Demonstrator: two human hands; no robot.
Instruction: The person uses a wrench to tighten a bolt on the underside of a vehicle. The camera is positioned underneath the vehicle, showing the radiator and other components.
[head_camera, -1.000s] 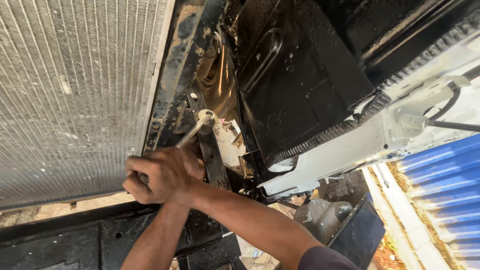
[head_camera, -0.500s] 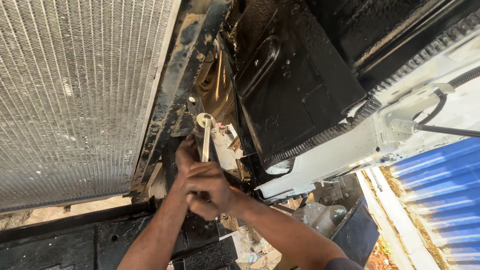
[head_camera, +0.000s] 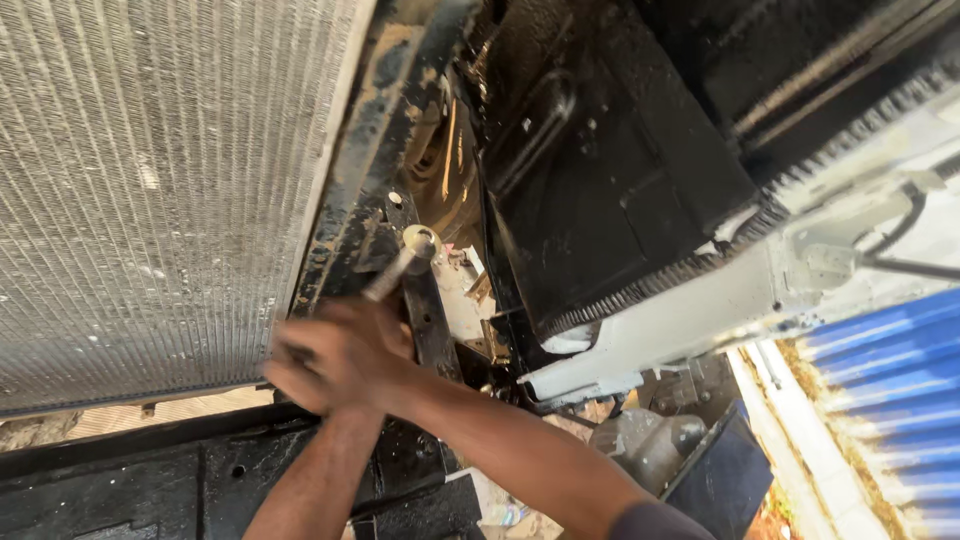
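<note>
- Both hands are clasped together around the handle of a silver wrench (head_camera: 400, 265), low and left of centre in the view from the head camera.
- The right hand (head_camera: 350, 360) lies on top, its forearm running in from the lower right; its grip is pressed shut around the wrench shaft, though motion blur smears the fingers.
- The left hand (head_camera: 295, 365) sits just beside and partly under the right one, its forearm rising from the bottom edge; it looks wrapped on the same handle, but blur and the other hand hide much of it.
- The wrench slants up and to the right from the hands, and its ring end sits on a fastener on a dark, rusty metal bracket (head_camera: 425, 305).
- That bracket meets a flaking black frame rail (head_camera: 360, 170) running up the middle of the scene.
- A finned radiator core (head_camera: 150, 180) fills the left side, just beside the rail.
- On the right, a black fan shroud (head_camera: 600, 180) sits above a white body panel (head_camera: 720, 305).
- Blue corrugated sheeting (head_camera: 890, 380) shows at the far right edge.
</note>
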